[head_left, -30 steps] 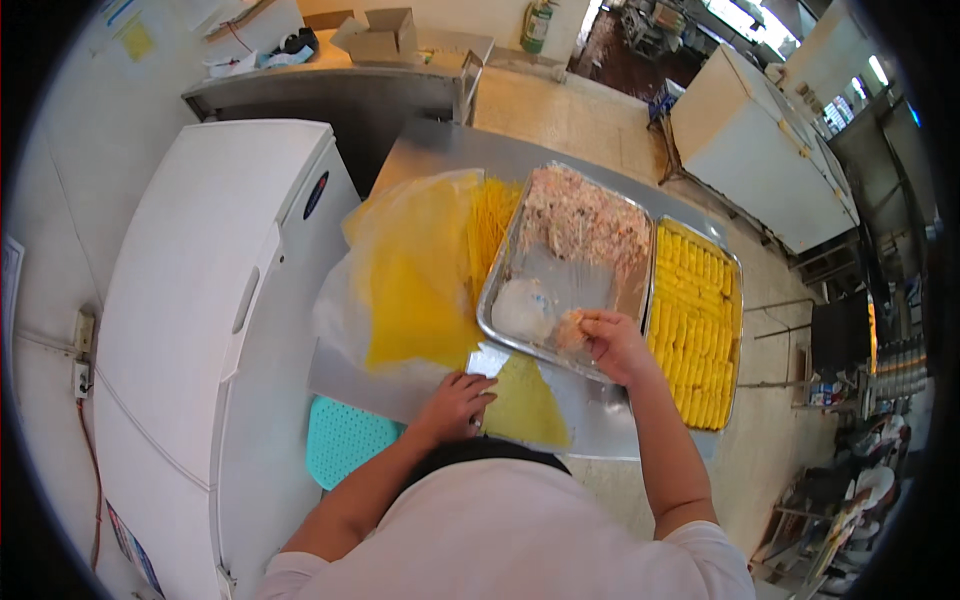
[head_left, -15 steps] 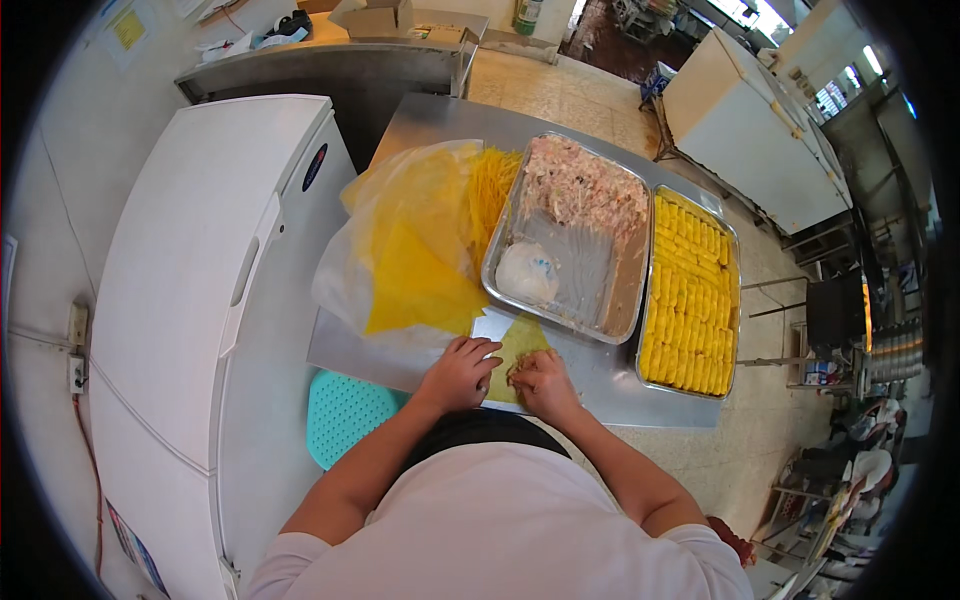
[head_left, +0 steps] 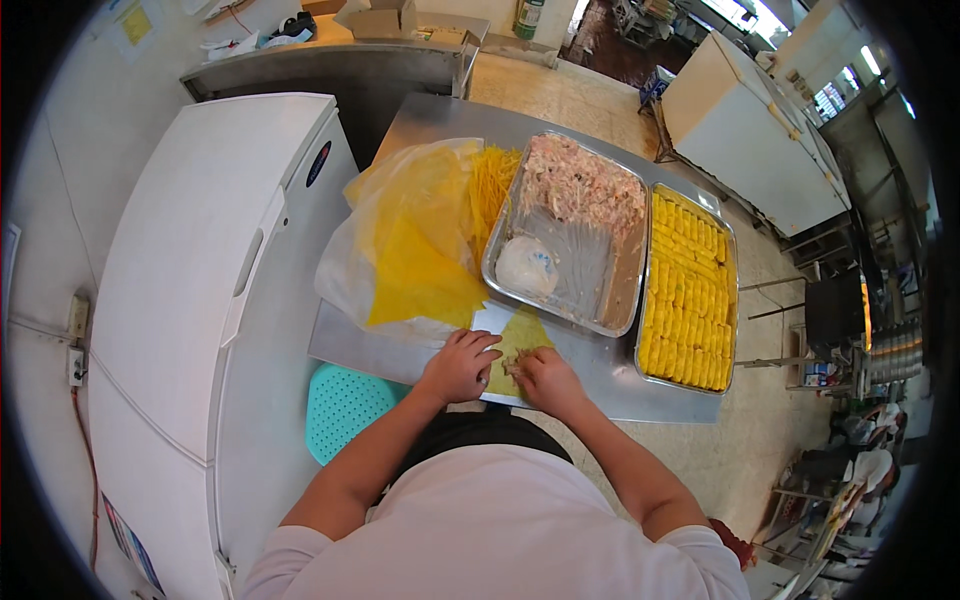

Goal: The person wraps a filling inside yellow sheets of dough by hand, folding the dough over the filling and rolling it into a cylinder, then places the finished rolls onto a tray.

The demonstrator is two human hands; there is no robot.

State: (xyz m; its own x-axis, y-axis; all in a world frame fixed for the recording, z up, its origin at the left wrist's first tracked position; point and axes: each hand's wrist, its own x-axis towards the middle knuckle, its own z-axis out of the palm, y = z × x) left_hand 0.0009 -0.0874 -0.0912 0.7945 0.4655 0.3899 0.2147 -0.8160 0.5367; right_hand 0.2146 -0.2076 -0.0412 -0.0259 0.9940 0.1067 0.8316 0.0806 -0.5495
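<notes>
Now that the right hand [head_left: 550, 382] has left the filling tray [head_left: 588, 278], its fingertips pinch meat filling [head_left: 511, 366] onto the yellow wrapper [head_left: 524, 328] before that tray; the left hand's [head_left: 461, 368] grip is unclear.

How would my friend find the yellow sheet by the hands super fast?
Find the metal table, then its near edge, where the left hand and right hand are. The yellow sheet shows between them. Unlike the brighter yellow bundle in the cloudy bag, it's paler, greenish and has a small brownish clump on it.
</notes>
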